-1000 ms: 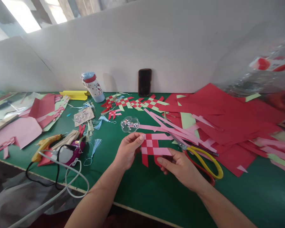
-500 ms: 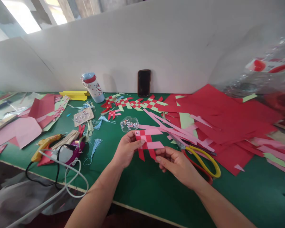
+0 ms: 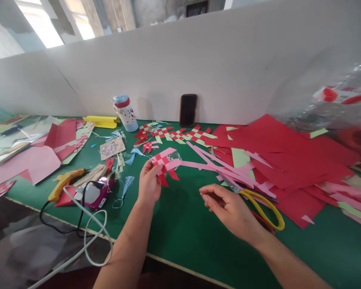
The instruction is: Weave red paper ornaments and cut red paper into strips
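Pinched between the thumb and fingers of my left hand (image 3: 150, 185) is a woven paper fish (image 3: 166, 161) in red and pink checks, its strip ends spread like fins and tail. Behind its right side, a small clear dish of beads (image 3: 175, 155) is partly covered. My right hand (image 3: 225, 206) hovers over the green table with its fingers curled and thumb against them; nothing shows in them. Scissors with yellow and red handles (image 3: 266, 206) lie just beyond that hand, partly behind it. Pink paper strips (image 3: 210, 165) reach from the dish toward the scissors.
Several woven fish (image 3: 178, 135) lie along the back, near a leaning phone (image 3: 188, 110) and a bottle (image 3: 126, 114). Red sheets (image 3: 282, 156) cover the right side. At left are a yellow glue gun (image 3: 64, 182), a purple device with cables (image 3: 100, 194) and blue tassels (image 3: 128, 184).
My left hand has carried the paper fish left and tilted it. My right hand has let go of its tail end and is now apart from it. The view has shifted slightly.
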The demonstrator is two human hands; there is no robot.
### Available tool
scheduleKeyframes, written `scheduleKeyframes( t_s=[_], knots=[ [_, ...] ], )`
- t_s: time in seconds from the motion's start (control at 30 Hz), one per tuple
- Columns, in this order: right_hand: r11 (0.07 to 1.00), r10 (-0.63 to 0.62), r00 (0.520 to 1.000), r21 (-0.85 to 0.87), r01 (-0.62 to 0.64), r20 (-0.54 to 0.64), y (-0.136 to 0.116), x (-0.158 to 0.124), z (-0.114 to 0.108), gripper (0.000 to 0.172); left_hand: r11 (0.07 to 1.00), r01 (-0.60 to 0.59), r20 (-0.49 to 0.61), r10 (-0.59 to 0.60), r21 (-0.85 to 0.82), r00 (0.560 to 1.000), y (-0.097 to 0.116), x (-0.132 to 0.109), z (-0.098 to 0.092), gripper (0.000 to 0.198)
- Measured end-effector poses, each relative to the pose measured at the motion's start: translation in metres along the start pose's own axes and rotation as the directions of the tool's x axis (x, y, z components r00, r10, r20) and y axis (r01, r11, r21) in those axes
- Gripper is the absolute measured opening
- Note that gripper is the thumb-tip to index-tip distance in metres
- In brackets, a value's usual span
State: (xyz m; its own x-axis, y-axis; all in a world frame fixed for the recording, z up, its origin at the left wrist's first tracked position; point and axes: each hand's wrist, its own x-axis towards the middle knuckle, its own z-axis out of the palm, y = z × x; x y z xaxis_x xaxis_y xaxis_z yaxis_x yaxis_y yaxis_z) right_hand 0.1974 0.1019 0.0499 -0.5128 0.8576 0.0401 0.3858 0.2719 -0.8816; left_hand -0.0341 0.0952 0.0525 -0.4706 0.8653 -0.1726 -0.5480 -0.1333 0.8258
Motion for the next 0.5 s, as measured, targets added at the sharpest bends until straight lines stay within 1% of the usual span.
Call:
scheduleKeyframes(
  t_s=[0.07,0.13,0.2,0.23,0.27,0.3,0.33,0.37,0.43,0.5],
  knots=[
    [0.984,-0.104,0.994,-0.143,0.101,-0.013,-0.010,0.014,-0.008,0.021,1.000,0.020,0.037,-0.020,-0.005,0.999,0.001,-0.005,0.004,0.039],
    [0.956,-0.177,0.984,-0.245,0.162,-0.037,-0.018,0.036,-0.016,0.022,0.998,0.064,0.119,-0.061,-0.021,0.991,0.004,-0.013,0.009,0.039],
    [0.937,-0.192,0.979,-0.307,0.165,-0.061,-0.022,0.065,-0.020,0.026,0.986,0.151,0.288,-0.126,-0.067,0.949,0.007,-0.022,0.012,0.037],
    [0.919,-0.211,0.974,-0.355,0.170,-0.080,-0.024,0.081,-0.019,0.027,0.977,0.194,0.371,-0.151,-0.084,0.916,0.008,-0.026,0.013,0.035],
    [0.885,-0.257,0.965,-0.415,0.210,-0.061,-0.026,0.097,-0.015,0.029,0.966,0.238,0.445,-0.173,-0.096,0.879,0.009,-0.030,0.014,0.034],
    [0.840,-0.312,0.950,-0.473,0.265,-0.022,-0.028,0.114,-0.009,0.031,0.956,0.275,0.499,-0.188,-0.105,0.846,0.009,-0.032,0.014,0.034],
    [0.812,-0.342,0.939,-0.495,0.309,0.025,-0.030,0.129,-0.001,0.033,0.945,0.308,0.539,-0.203,-0.113,0.817,0.009,-0.034,0.014,0.034],
    [0.791,-0.364,0.929,-0.504,0.347,0.069,-0.032,0.144,0.010,0.034,0.935,0.334,0.564,-0.211,-0.122,0.798,0.009,-0.035,0.013,0.034],
    [0.745,-0.394,0.901,-0.512,0.428,0.180,-0.037,0.171,0.034,0.036,0.920,0.363,0.585,-0.214,-0.149,0.782,0.008,-0.034,0.012,0.034],
    [0.699,-0.402,0.870,-0.518,0.493,0.285,-0.042,0.193,0.059,0.036,0.907,0.375,0.588,-0.200,-0.192,0.784,0.006,-0.032,0.011,0.034]
  ],
)
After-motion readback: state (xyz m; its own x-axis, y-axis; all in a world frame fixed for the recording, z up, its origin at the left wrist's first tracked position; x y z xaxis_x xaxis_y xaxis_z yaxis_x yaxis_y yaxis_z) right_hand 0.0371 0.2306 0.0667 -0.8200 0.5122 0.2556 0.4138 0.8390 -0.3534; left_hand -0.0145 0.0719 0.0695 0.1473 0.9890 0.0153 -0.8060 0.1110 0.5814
